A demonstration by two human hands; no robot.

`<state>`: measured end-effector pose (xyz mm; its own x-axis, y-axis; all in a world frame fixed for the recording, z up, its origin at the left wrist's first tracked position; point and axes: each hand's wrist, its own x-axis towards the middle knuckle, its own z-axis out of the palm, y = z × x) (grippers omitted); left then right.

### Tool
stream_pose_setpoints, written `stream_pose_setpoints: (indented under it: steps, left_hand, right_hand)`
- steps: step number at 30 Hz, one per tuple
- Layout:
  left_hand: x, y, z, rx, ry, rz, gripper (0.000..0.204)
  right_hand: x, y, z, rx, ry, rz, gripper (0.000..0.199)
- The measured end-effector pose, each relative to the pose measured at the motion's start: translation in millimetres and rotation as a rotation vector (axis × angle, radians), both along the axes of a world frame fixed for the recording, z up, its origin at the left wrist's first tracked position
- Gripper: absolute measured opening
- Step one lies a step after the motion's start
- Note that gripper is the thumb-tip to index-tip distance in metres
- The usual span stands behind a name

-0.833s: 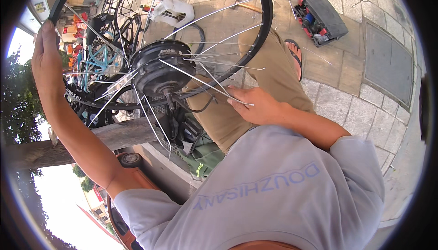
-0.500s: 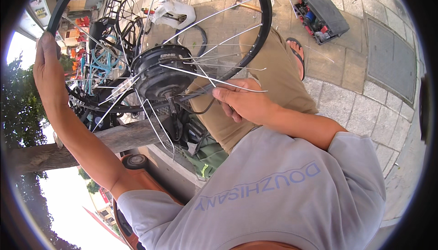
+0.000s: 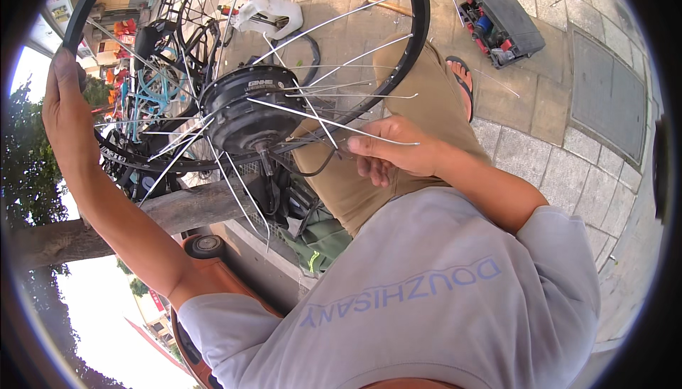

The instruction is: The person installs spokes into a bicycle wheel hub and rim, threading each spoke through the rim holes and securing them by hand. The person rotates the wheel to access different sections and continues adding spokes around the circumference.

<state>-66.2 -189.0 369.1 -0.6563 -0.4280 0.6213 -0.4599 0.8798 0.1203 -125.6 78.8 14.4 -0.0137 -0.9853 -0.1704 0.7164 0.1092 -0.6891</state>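
My left hand (image 3: pixel 67 115) is closed around the black rim (image 3: pixel 415 30) of the bicycle wheel at its far left edge, fingers wrapped over the tyre side, holding the wheel upright in front of me. My right hand (image 3: pixel 394 154) sits just to the right of the black hub motor (image 3: pixel 249 112), fingers pinched together on a loose silver spoke (image 3: pixel 334 125). The spoke's long axis runs from the hub flange on the left, slightly downward and rightward, through my fingertips and a short way beyond them to a free end. The hub therefore lies directly left of my right hand, along the line of the spoke; the rim section that would receive the spoke lies far and right, above my hand. The right hand is the nearer one to the hub; the left is well apart from it at the rim. Other spokes fan out unattached from the hub toward the rim. A dark tool case (image 3: pixel 501 23) lies open on the paving (image 3: pixel 561 154) to the far right.
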Motion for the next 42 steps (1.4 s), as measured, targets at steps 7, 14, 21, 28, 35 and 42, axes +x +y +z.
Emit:
stream_pose_setpoints:
  steps: [7,14,21,28,35,42]
  left_hand:
    - [-11.4,9.0,-4.9,-0.049,0.019,0.052,0.059]
    - [1.7,24.2,-2.1,-0.127,0.069,0.185,0.059]
    - [11.5,20.4,6.7,-0.039,0.047,0.202,0.058]
    - [-4.2,35.3,-10.8,-0.157,0.073,0.287,0.056]
    - [0.0,22.0,-5.9,-0.120,0.093,0.276,0.053]
    - [-5.8,12.4,-8.9,-0.026,0.184,0.388,0.043]
  right_hand:
    - [-188.6,62.1,-38.7,0.454,0.668,-0.457,0.032]
    - [-260.5,-110.4,-6.5,-0.045,0.729,-0.033,0.041]
    - [-188.0,-208.2,40.4,-0.393,0.570,0.551,0.038]
    - [-176.0,-217.4,40.6,-0.429,0.425,0.547,0.034]
    - [-173.2,-239.3,30.6,-0.440,0.461,0.306,0.030]
    - [-188.4,-270.3,38.0,-0.400,0.420,0.263,0.030]
